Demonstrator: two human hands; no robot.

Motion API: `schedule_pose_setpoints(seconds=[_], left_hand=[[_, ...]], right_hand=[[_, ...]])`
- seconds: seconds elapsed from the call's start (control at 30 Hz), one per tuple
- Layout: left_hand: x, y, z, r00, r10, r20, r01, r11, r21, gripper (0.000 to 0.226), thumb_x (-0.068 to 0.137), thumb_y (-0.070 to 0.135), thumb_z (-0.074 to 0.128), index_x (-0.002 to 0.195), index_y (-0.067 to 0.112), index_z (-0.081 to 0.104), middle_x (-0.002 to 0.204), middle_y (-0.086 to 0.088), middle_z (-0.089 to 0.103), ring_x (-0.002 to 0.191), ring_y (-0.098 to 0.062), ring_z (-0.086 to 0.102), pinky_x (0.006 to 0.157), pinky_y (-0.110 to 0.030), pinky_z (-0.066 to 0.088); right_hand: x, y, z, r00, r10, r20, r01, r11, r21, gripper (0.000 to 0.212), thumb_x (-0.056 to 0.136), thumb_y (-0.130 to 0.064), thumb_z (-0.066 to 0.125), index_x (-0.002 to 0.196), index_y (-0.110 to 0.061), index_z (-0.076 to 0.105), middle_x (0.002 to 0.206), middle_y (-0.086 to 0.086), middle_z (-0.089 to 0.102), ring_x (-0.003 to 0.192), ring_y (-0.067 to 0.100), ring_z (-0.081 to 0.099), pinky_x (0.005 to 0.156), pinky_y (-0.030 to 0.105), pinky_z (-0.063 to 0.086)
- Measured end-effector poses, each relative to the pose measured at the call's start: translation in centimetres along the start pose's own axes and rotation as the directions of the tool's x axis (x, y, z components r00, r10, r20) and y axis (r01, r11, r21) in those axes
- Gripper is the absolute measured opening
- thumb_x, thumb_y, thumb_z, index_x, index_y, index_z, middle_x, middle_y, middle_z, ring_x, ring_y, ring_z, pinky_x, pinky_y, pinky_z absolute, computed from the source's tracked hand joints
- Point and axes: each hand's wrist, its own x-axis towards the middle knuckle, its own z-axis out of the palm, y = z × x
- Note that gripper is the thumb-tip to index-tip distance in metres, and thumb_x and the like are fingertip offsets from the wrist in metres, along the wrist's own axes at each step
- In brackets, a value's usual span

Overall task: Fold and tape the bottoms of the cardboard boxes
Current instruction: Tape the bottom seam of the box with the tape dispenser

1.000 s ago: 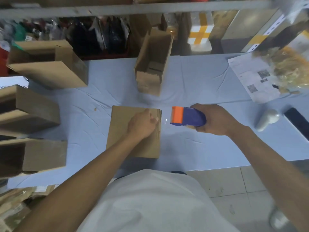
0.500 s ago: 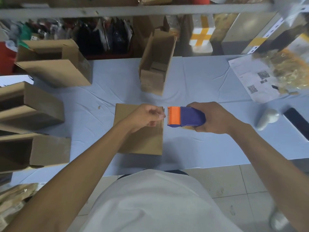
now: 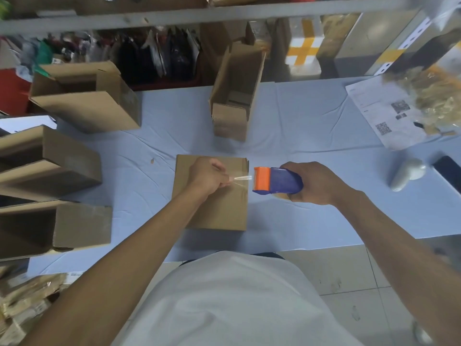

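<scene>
A brown cardboard box (image 3: 219,208) stands with its folded bottom facing up in the middle of the blue-covered table (image 3: 311,136). My left hand (image 3: 207,177) hovers over the box top and pinches the free end of a clear tape strip (image 3: 240,178). The strip runs right to a blue tape dispenser (image 3: 279,181) with an orange head, which my right hand (image 3: 316,182) grips just past the box's right edge.
An open box (image 3: 237,96) stands behind the work box. Three more boxes lie on their sides at the left (image 3: 84,101) (image 3: 50,163) (image 3: 59,226). A printed sheet (image 3: 379,116), a white scanner (image 3: 406,174) and a dark phone (image 3: 449,171) lie at the right.
My left hand lifted off the box's right edge, took the tape end at the dispenser and drew out a short strip leftward. The dispenser stayed by the box's right edge.
</scene>
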Motion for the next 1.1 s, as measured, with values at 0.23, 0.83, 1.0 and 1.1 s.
schedule_pose_setpoints(seconds=[0.23, 0.83, 1.0, 1.1], left_hand=[[-0.3, 0.0, 1.2, 0.997, -0.068, -0.038, 0.07, 0.995, 0.067, 0.027, 0.065, 0.015, 0.091, 0.078, 0.003, 0.07, 0.066, -0.008, 0.073, 0.059, -0.019, 0.068, 0.073, -0.033, 0.059], [-0.9, 0.7, 3.4, 0.932, 0.243, 0.27, -0.358, 0.734, 0.576, 0.017, 0.092, 0.03, 0.051, 0.084, 0.016, 0.048, 0.081, 0.004, 0.049, 0.078, -0.022, 0.052, 0.062, -0.032, 0.036], [-1.6, 1.2, 3.2, 0.944, 0.156, 0.292, -0.234, 0.938, 0.255, 0.029, 0.088, 0.036, 0.056, 0.07, 0.02, 0.039, 0.066, 0.007, 0.038, 0.057, -0.009, 0.036, 0.058, -0.029, 0.032], [-1.1, 1.0, 3.3, 0.916, 0.178, 0.359, -0.286, 0.918, 0.276, 0.022, 0.086, 0.037, 0.051, 0.075, 0.018, 0.05, 0.064, 0.01, 0.046, 0.055, -0.002, 0.041, 0.05, -0.018, 0.03]], right_hand=[[-0.4, 0.7, 0.4, 0.998, 0.03, 0.054, -0.029, 0.999, -0.014, 0.041, 0.072, -0.049, 0.077, 0.107, -0.038, 0.058, 0.082, -0.019, 0.062, 0.074, 0.011, 0.058, 0.058, 0.015, 0.036], [1.0, 0.6, 1.5, 0.977, 0.079, 0.197, -0.048, 0.986, -0.157, 0.043, 0.072, -0.033, 0.074, 0.108, -0.032, 0.052, 0.085, -0.014, 0.06, 0.075, 0.014, 0.054, 0.053, 0.018, 0.029], [2.8, -2.3, 1.1, 0.943, 0.186, 0.276, -0.117, 0.961, -0.251, 0.034, 0.067, -0.035, 0.071, 0.094, -0.028, 0.051, 0.076, -0.005, 0.057, 0.072, 0.02, 0.057, 0.055, 0.026, 0.037], [4.0, -4.2, -0.5, 0.917, 0.274, 0.291, -0.147, 0.908, -0.392, 0.027, 0.063, -0.028, 0.069, 0.085, -0.022, 0.055, 0.077, -0.001, 0.056, 0.07, 0.022, 0.058, 0.057, 0.025, 0.039]])
